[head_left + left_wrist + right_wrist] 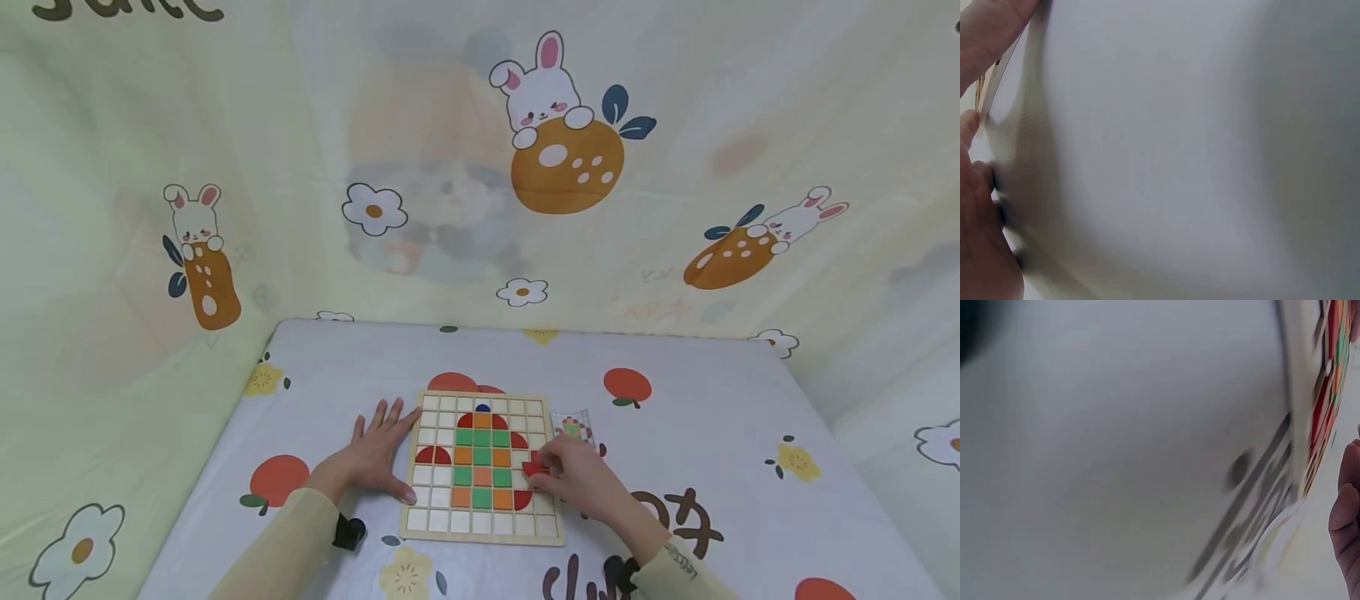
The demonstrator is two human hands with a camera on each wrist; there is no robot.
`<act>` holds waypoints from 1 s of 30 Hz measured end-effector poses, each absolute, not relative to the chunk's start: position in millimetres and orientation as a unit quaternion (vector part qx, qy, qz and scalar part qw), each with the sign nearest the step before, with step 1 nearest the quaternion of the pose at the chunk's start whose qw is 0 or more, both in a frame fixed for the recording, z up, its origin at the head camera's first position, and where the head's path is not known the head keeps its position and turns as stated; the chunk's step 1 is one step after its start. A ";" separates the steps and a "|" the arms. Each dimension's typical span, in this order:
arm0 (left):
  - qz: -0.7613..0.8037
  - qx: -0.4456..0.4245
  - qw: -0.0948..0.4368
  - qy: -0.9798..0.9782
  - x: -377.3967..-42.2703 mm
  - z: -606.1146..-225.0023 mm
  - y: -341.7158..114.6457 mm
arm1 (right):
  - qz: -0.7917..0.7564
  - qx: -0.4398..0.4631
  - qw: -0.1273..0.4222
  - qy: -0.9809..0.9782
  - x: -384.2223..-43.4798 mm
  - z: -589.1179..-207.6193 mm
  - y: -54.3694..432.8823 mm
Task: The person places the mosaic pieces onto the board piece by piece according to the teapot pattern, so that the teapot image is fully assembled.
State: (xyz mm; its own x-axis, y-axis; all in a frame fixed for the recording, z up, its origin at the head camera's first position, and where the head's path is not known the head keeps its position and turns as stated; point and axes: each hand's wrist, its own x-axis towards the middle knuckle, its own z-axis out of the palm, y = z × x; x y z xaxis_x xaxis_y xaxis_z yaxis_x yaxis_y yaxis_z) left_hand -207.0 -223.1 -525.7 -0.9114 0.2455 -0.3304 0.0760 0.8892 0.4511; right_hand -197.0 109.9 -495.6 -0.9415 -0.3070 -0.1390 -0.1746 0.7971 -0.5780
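A wooden grid board (480, 539) lies on the table, holding white, green, orange and red tiles and a blue piece (483, 408) near its top. My left hand (371, 458) is spread along the board's left edge, thumb and fingertips against the frame. In the left wrist view, fingers (985, 37) show beside that frame. Over the board's right side, my right hand (587, 482) pinches a red tile (532, 468), partly hidden by the fingertips. The right wrist view catches curled fingers (1346, 515) at its right border.
A small picture card (573, 426) lies just right of the board, partly behind my right hand. The table (360, 354) has a white cloth printed with fruit and flowers. Rabbit-patterned fabric (442, 292) hangs behind it.
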 end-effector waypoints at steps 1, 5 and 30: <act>0.219 0.084 0.194 0.953 -207.4 -526.2 -223.3 | -0.290 -0.134 0.116 0.940 -198.3 -494.6 105.0; 0.220 0.085 0.199 0.951 -209.0 -526.9 -223.2 | -0.288 -0.164 0.119 0.936 -203.2 -493.9 87.0; 0.218 0.084 0.205 0.951 -211.5 -528.4 -224.1 | -0.181 -0.246 0.155 0.940 -204.7 -496.3 -11.4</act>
